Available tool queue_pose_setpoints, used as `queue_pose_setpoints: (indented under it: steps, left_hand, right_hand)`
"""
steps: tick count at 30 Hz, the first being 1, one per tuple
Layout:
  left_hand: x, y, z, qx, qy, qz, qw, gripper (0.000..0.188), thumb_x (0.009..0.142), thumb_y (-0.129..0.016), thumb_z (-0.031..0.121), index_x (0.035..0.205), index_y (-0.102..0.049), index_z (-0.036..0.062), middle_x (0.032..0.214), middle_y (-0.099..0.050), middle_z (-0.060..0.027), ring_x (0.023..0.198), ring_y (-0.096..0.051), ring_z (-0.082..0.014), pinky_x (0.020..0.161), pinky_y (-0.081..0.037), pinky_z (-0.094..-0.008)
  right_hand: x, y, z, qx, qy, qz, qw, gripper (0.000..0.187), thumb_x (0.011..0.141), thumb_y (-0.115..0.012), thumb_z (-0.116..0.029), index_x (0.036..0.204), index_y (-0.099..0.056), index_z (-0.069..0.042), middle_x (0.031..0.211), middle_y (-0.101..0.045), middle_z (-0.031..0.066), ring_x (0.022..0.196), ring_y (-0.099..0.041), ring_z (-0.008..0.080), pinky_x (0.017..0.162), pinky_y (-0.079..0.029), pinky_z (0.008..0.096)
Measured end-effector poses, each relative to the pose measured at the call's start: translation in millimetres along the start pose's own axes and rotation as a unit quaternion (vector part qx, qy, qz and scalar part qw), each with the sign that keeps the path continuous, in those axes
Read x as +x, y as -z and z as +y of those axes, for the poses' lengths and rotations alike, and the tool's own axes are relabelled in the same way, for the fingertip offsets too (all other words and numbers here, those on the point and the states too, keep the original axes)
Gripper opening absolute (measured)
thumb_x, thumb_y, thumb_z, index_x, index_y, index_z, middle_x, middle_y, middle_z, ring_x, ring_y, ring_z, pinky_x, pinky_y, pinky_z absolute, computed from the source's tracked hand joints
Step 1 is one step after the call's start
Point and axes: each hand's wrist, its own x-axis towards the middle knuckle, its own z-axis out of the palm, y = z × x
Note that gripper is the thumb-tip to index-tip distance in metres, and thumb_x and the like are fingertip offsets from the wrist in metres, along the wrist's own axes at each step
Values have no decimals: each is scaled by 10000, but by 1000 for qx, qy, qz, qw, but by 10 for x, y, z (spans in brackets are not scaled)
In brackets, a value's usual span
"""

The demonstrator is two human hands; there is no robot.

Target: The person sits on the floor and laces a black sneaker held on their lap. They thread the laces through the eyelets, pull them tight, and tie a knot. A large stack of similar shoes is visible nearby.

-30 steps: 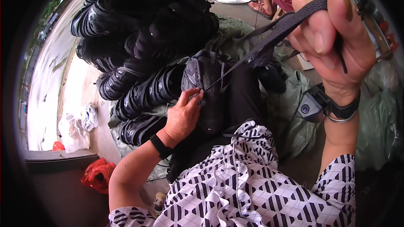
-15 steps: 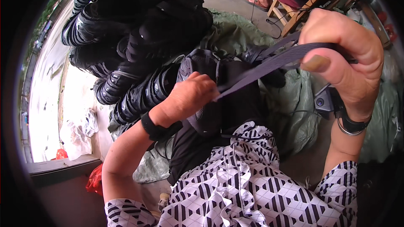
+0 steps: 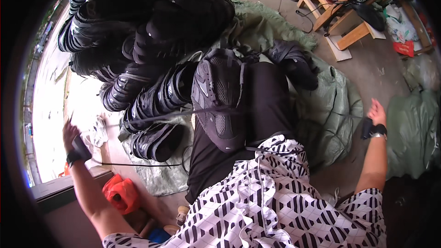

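Note:
A dark grey shoe upper [image 3: 219, 92] with a mesh toe lies on my left thigh, toe toward me. A thin dark shoelace [image 3: 213, 109] runs across it, pulled out sideways and blurred in places. Far out on the left, my left hand [image 3: 70, 136] is closed on one side of the lace. My right hand [image 3: 378, 113] is stretched out to the right, its fingers closed, with the lace's other side leading to it. Both wrists carry black straps with small devices.
Nested stacks of dark shoe uppers [image 3: 154, 96] heap up at the left. Another dark upper [image 3: 296, 64] rests beyond my right knee. Green sheeting [image 3: 333, 96] covers the floor. A red plastic bag [image 3: 120, 194] lies at lower left. Another person sits by a wooden stool [image 3: 351, 36].
My hands have swung far apart, left hand to the left and right hand outward and down. The doubled lace is now drawn out long across the shoe upper.

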Motion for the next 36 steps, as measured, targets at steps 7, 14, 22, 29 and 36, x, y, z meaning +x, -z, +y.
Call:
queue_pose_setpoints:
  steps: [7,14,22,29,36]
  left_hand:
    - [-591,-136,-334,-98,175,287,937,306,963,-447,246,1191,-552,71,1033,-670,-77,831,-568,-139,711,-452,-269]
    - [-776,-3534,591,2,-20,20,1000,404,930,-531,139,1326,-518,57,1033,-698,-72,696,-522,-38,625,-436,-200]
    - [-2020,-5306,1421,-180,161,-330,912,235,969,-552,126,1180,-553,22,936,-684,-76,760,-621,-101,699,-493,-220]
    - [-2184,-5205,1301,-22,73,-379,922,198,973,-591,200,975,-651,11,730,-574,28,614,-452,-35,568,-370,-196]
    - [-2169,-5452,1265,33,-86,-220,971,230,950,-620,174,829,-673,-13,636,-537,20,583,-437,-43,549,-389,-232]
  right_hand:
    - [-367,2231,-828,-810,88,342,468,204,848,-614,-115,1035,-683,-71,820,-658,67,785,-625,183,723,-505,347]
    - [-821,-2237,72,-234,-63,-276,930,273,904,-569,-155,1137,-662,-48,685,-431,-53,569,-361,53,493,-274,213]
    - [-2401,-4385,937,-487,370,-509,606,367,929,-519,-62,1295,-509,-46,856,-701,95,626,-616,110,614,-523,260]
    - [-2356,-4379,1006,-420,64,-454,783,273,916,-496,-15,1183,-543,24,879,-680,112,721,-683,173,651,-510,289]
    - [-2200,-4260,1078,-382,162,-420,807,139,920,-581,-80,984,-687,-17,735,-651,24,594,-634,89,543,-482,214]
